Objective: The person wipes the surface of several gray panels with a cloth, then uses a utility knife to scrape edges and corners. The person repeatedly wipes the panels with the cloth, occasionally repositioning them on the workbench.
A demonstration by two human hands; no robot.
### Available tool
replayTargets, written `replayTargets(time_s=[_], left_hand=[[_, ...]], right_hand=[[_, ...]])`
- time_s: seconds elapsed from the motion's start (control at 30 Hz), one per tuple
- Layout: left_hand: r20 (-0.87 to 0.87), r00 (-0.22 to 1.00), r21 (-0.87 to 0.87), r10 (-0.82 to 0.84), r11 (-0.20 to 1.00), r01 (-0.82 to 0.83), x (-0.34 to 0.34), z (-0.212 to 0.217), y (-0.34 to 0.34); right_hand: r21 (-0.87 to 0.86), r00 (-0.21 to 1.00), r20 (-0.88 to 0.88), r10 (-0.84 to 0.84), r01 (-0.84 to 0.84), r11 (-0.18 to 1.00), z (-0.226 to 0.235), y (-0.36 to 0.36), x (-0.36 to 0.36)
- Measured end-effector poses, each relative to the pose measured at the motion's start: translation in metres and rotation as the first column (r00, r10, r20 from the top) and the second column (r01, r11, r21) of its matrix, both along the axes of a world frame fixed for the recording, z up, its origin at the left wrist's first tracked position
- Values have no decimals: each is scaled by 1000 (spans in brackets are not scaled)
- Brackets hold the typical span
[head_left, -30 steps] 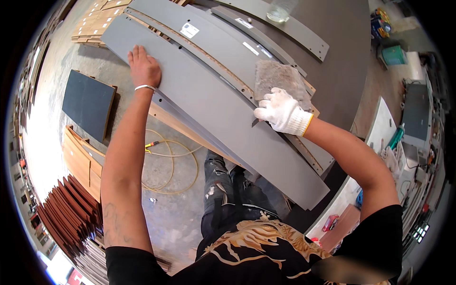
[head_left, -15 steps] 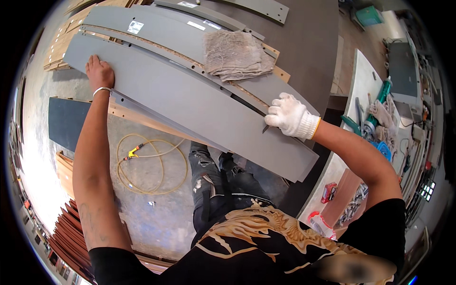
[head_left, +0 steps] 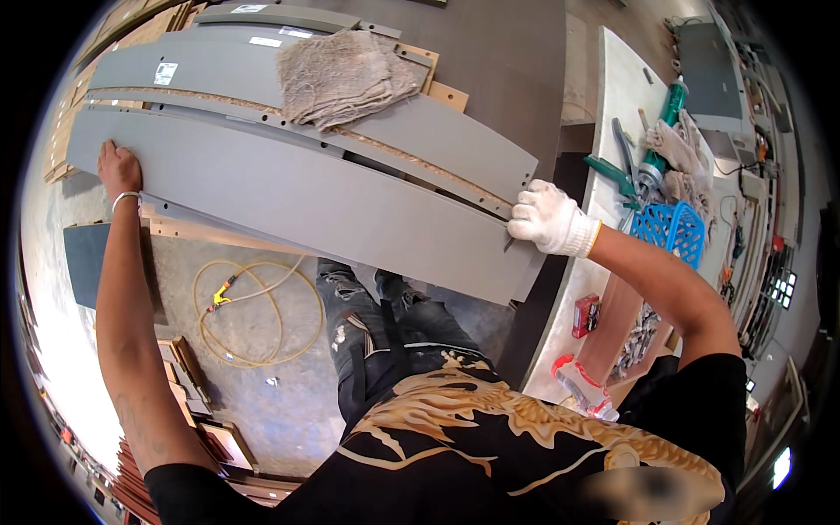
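Observation:
A long grey panel [head_left: 306,192] lies across the work surface in front of me. My left hand [head_left: 119,168], bare with a bracelet at the wrist, grips its front edge near the left end, fingers on top; the thumb is hidden. At the right end, my right hand [head_left: 549,219] in a white knit glove is closed around a small, thin dark tool [head_left: 509,245], only whose tip shows at the panel's far edge. Behind lies another grey panel [head_left: 472,144] with a raw chipboard edge. A folded beige cloth [head_left: 341,77] rests on it.
On the right, a pale bench [head_left: 612,96] bears a green caulking gun [head_left: 669,109], a blue plastic basket [head_left: 669,229] and a small red box [head_left: 586,315]. A coiled yellow hose [head_left: 319,306] lies on the floor. More boards [head_left: 79,131] are stacked at the far left.
My gloved right hand has slid along the panel toward its right end. My left hand keeps its place near the left end. The whole view has turned, shifting the cloth and bench leftward.

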State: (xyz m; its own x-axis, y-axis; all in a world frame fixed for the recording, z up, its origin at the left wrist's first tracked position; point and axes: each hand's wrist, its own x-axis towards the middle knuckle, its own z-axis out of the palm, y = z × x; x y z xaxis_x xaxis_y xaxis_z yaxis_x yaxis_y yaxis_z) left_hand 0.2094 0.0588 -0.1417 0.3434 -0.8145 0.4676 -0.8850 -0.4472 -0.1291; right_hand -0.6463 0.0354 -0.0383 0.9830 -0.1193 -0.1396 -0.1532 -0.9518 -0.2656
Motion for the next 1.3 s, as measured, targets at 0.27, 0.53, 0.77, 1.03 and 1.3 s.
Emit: replayTargets(time_s=[0.27, 0.53, 0.77, 1.03, 1.3], left_hand=[[-38, 998, -7, -50, 999, 50, 3, -8, -6], [-47, 998, 71, 34, 997, -30, -27, 14, 7], [-152, 984, 269, 91, 962, -47, -130, 72, -2], [-484, 689, 85, -539, 755, 650, -287, 96, -19], [-588, 616, 324, -524, 545, 774, -406, 96, -69]], right_hand=[[38, 992, -117, 43, -39, 999, 4, 5, -41], [-75, 945, -282, -167, 152, 986, 22, -4, -60], [278, 278, 57, -959, 918, 283, 18, 20, -16], [472, -69, 96, -993, 881, -16, -16, 38, 130], [762, -486, -204, -849, 465, -450, -31, -4, 164]])
